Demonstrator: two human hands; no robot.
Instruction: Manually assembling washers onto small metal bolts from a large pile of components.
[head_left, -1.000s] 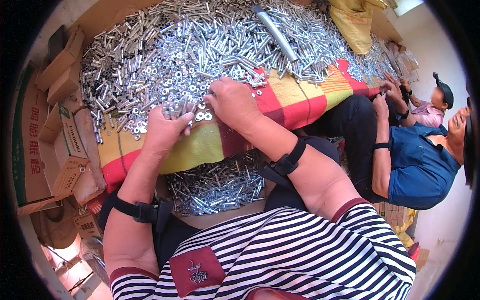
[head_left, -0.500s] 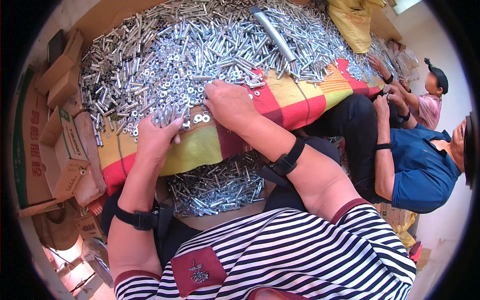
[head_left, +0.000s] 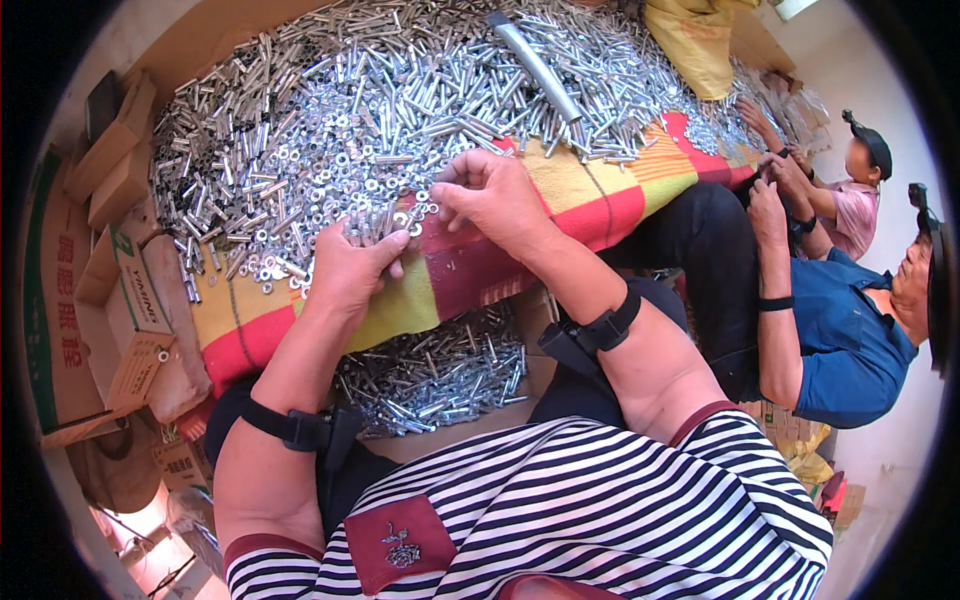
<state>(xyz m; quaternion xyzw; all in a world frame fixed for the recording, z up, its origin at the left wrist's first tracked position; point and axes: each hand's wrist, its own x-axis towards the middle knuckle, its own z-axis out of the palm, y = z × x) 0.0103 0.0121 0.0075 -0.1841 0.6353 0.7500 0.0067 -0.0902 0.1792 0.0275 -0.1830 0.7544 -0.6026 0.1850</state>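
My left hand (head_left: 352,268) is closed around a bunch of short metal bolts (head_left: 368,228), their ends sticking up past the fingers. A pale washer (head_left: 401,219) shows at the tip of its thumb. Just to the right, my right hand (head_left: 490,198) has thumb and forefinger pinched together beside a few small washers (head_left: 425,208); whether one is between the fingertips is hard to make out. Both hands are over the near edge of a checked cloth (head_left: 570,185), in front of a wide heap of loose washers and metal sleeves (head_left: 350,120).
A flat metal tube (head_left: 540,75) lies across the heap. Below the cloth, between my legs, is a carton of finished-looking bolts (head_left: 435,385). Open cardboard boxes (head_left: 125,290) stand at left. At right sit a co-worker in blue (head_left: 840,340) and another person in pink (head_left: 855,215). A yellow sack (head_left: 690,45) is behind.
My left hand has shifted right, nearer my right hand, which has also moved slightly right and lifted off the heap's edge. The washers that lay between the hands no longer lie there.
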